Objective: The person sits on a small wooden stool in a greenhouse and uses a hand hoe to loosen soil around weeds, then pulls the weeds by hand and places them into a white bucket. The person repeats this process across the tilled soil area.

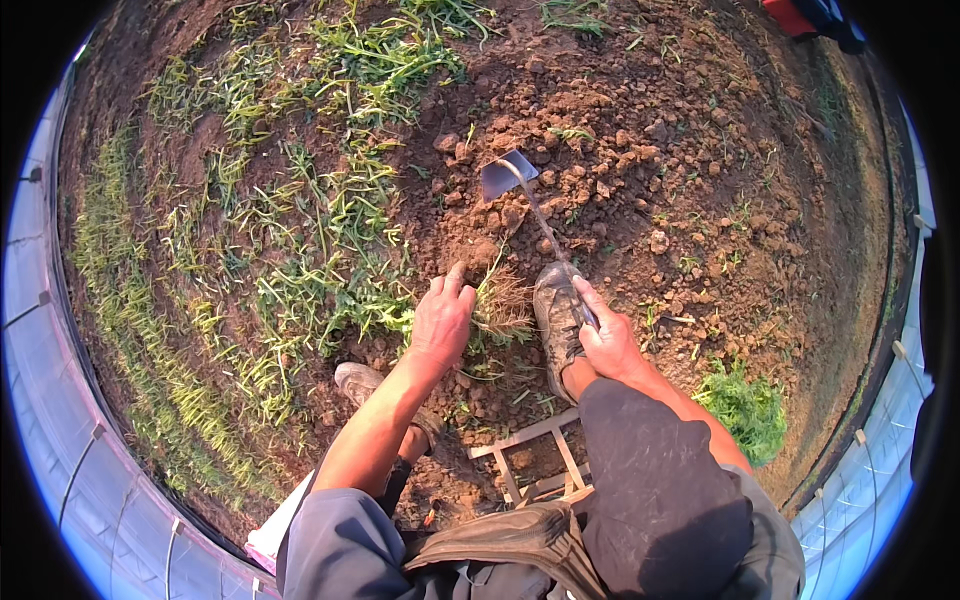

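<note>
My right hand grips the short handle of a hand hoe. The hoe's flat metal blade rests on loose brown soil ahead of my shoe. My left hand reaches down to the ground, back upwards, with the index finger extended to the soil. Its palm side is hidden, so whether it holds anything is unclear. Right beside it lies a clump of pale, stringy roots with a few green stems, between that hand and my right shoe.
Cut green stalks cover the ground to the left. Crumbled soil spreads to the right, with a leafy green plant near my right arm. A slatted wooden frame lies below me. Plastic sheeting curves along the sides.
</note>
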Motion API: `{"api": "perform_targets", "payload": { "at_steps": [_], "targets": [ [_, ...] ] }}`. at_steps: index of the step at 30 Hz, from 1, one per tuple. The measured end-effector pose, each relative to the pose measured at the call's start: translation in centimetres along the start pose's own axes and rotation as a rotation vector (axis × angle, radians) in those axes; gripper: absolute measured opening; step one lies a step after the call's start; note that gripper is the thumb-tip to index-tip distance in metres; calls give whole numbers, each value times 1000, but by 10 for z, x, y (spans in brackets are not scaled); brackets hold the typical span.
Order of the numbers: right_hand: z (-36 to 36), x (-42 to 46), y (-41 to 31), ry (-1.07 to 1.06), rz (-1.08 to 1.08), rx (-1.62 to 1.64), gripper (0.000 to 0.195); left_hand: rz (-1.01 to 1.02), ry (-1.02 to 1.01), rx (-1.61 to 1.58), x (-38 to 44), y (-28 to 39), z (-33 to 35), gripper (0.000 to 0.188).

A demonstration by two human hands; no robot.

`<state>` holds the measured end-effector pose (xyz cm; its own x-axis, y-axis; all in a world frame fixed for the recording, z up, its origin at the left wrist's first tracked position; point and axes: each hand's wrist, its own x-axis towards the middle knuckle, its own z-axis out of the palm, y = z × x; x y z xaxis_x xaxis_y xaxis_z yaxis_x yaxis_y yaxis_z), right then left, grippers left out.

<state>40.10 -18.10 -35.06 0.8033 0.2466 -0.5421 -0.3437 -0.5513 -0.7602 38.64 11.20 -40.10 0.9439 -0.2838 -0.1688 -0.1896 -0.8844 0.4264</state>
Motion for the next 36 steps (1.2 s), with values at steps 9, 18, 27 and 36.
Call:
{"api": "perform_targets", "payload": {
  "at_steps": [9,18,27,36],
  "targets": [
    [-4,1,-17,-48,124,-19,70,21,71,53,7,1,30,15],
    [-3,1,-14,-3,84,5,70,193,134,89,15,-11,21,15],
    [-9,0,-13,-65,172,11,71,-26,-79,92,9,-8,28,18],
    [-8,1,-10,-28,140,99,73,-261,-406,-410,28,7,-41,44]
  ]
}}
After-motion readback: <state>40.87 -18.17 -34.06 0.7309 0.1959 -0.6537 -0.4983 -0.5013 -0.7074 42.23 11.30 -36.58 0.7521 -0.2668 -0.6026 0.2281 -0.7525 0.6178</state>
